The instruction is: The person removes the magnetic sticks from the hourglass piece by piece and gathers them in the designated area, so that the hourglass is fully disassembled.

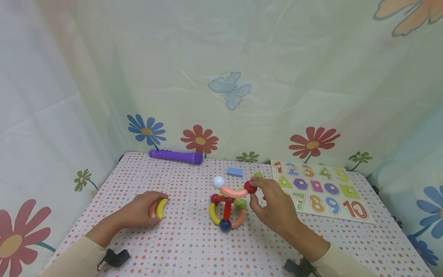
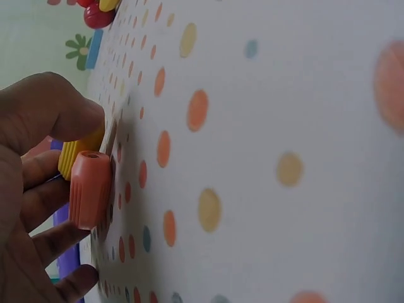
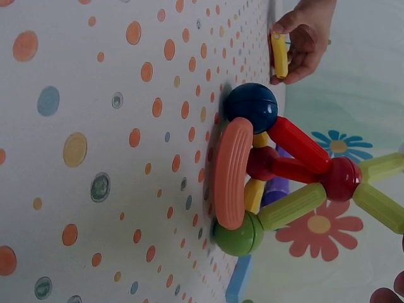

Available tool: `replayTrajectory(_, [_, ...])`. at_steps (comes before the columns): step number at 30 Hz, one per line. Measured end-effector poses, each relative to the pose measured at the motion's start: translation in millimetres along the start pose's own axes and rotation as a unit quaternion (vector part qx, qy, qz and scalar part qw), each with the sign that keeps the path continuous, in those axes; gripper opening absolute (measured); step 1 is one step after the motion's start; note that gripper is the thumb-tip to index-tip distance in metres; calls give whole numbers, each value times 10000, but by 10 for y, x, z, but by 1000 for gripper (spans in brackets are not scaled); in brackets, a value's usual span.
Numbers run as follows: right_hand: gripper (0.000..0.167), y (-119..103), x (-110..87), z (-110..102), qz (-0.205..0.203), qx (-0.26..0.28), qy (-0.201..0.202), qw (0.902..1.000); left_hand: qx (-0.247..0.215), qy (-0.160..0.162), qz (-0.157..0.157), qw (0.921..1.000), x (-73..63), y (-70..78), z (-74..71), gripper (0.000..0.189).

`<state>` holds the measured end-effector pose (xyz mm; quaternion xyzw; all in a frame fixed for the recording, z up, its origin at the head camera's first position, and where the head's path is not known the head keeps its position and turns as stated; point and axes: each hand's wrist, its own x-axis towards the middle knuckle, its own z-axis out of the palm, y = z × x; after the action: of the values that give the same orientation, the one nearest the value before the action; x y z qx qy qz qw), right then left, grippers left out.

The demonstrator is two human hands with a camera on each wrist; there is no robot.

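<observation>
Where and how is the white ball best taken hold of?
Probably by pinching the white ball across its round sides, coming from the person's left and slightly above: it sits at the raised left end of a pink curved stick with that side open, while the right hand is at the red ball on the stick's other end.

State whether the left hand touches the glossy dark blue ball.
Apart: the head view shows dotted white tabletop between the left hand and the dark blue ball.
</observation>
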<state>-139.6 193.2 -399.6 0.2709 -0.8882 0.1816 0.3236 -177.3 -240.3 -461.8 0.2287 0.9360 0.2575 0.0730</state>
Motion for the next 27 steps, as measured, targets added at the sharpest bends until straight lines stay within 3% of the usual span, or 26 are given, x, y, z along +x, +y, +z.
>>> replayTrajectory(16, [47,-2,7,-7,-2,22,6,10000,133,-2,233,9996,-57,26,-39,71])
replayTrajectory(23, [47,1,4,-7,-44,83,41,9999,303,-145,236,9992,-37,67,-71,78])
replayTrajectory(27, [49,-3,-13,-11,-2,243,18,9997,285,145,233,9992,34,184,-77,76])
